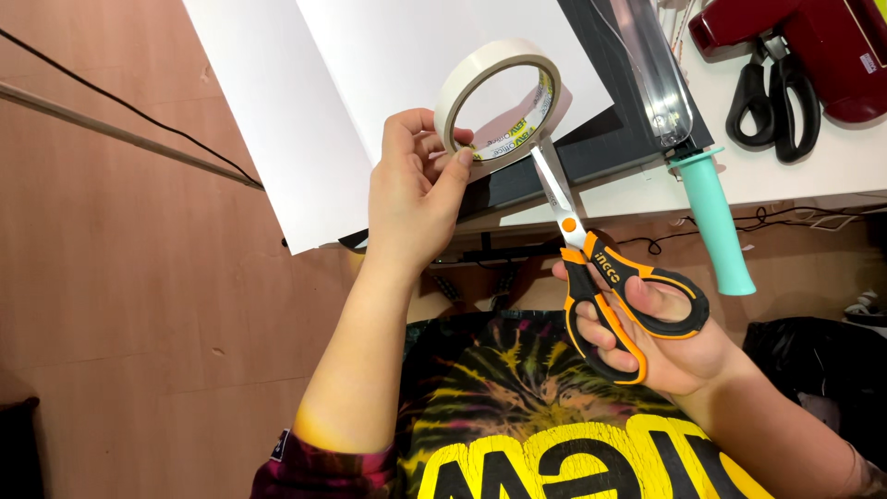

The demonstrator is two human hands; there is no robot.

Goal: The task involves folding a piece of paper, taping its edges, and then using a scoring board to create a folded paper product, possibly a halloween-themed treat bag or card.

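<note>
My left hand holds a roll of white tape up by its rim, thumb and fingers pinching the lower left edge. My right hand grips orange and black scissors with fingers through the handles. The scissor blades point up and reach the lower edge of the tape roll, where a short strip of tape hangs off. Both hands hover over the near edge of a table with large white sheets.
A dark board lies under the white sheets. A clear tool with a teal handle sticks out past the table edge. Black scissors and a dark red device rest at the top right. Brown floor with a black cable lies left.
</note>
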